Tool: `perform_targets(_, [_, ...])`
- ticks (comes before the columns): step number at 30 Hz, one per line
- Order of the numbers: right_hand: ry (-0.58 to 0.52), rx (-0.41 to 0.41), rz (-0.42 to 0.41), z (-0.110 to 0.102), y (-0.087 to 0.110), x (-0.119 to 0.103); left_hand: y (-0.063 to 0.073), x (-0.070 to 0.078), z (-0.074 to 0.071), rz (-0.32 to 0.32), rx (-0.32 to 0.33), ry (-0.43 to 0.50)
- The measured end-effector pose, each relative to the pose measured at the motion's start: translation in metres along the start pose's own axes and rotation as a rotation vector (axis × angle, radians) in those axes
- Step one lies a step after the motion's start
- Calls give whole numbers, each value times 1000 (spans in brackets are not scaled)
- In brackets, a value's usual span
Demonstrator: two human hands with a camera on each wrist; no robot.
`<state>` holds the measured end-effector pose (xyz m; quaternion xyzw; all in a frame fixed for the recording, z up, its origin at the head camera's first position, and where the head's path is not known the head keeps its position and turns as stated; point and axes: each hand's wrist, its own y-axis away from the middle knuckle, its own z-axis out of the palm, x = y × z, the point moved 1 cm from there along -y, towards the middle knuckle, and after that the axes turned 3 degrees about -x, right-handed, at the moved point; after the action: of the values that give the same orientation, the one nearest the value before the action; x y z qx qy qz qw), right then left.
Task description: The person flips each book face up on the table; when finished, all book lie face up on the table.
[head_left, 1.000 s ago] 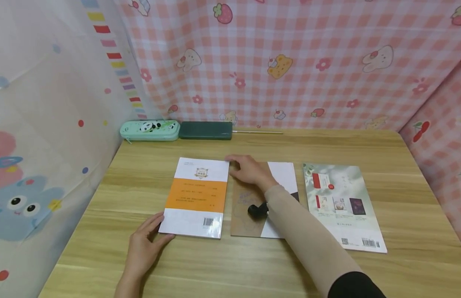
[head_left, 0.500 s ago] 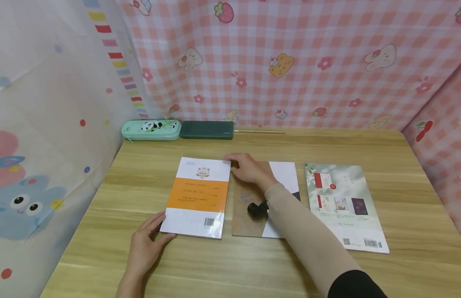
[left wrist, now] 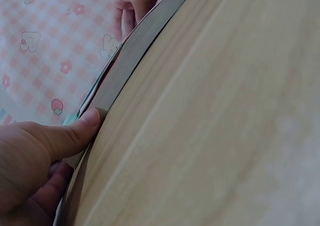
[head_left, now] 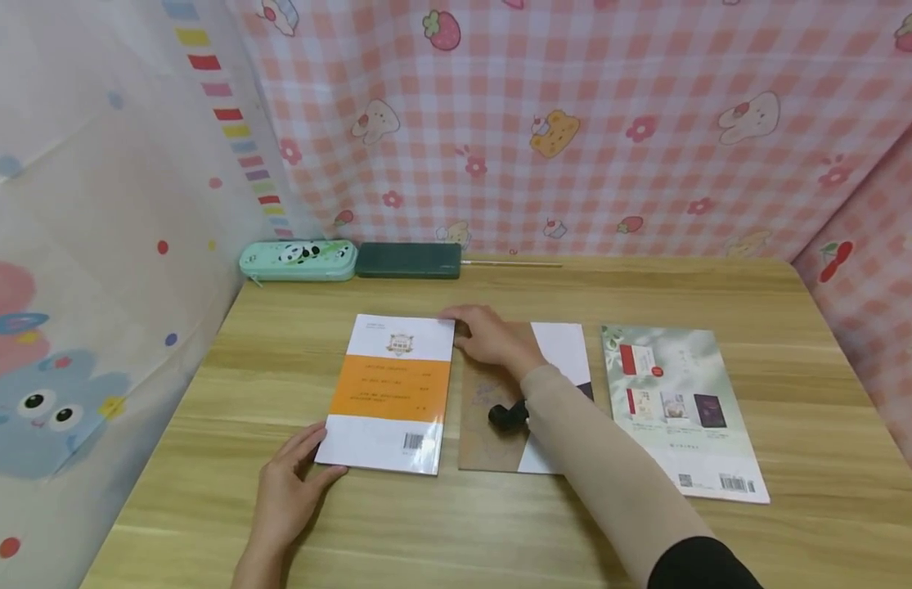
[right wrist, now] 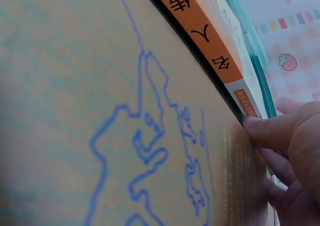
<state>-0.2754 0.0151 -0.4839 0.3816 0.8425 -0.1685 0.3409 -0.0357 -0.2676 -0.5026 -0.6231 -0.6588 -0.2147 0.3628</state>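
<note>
A paperback book (head_left: 397, 388) with a white and orange cover lies flat on the wooden table (head_left: 441, 540). My left hand (head_left: 288, 491) holds its near left corner. The left thumb (left wrist: 82, 131) presses the page edge in the left wrist view, and the other fingers are partly hidden. At the far right corner, my right hand (head_left: 488, 335) grips the same book, thumb (right wrist: 260, 128) against the orange and white spine. Beneath the right wrist lies a brown and white book (head_left: 488, 450), partly covered by the arm.
Right of the arm lies a pale green booklet (head_left: 676, 393). A mint panda pencil case (head_left: 297, 262), a dark green case (head_left: 409, 260) and a thin rod (head_left: 510, 263) line the back edge. Behind them hangs a pink checked curtain (head_left: 610, 180). A black device (head_left: 505, 417) sits on the right wrist.
Both hands stay at the book's corners, and the books keep their places. Only the head view shifts slightly.
</note>
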Motion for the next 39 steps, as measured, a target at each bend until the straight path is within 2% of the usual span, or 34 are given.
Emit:
perform_targets(6, [-77,22,-39,-2,0,-3,0,0,0,-13,-4,20])
perform_targets(13, [-154,93,-79,-8,-3,-6,0,0,-2,-23,-31,78])
perform_targets(19, [-189,124,-45,-9,-4,-7,0,-1,-4,-18,-63,67])
perform_targets(24, [-197,141,-45,-10,-2,-7,1,0,-4,-7,-70,34])
perform_targets(31, [-243,153,-58,-9,-1,-5,0,6,-2,-34,-52,-90])
perform_targets(35, [-302,166,-72,-11,-2,-9,1,9,-4,5,-42,-113])
perform_targets(39, [-365,186,-75,-15,-2,-15,2,11,-5,71,-6,-104])
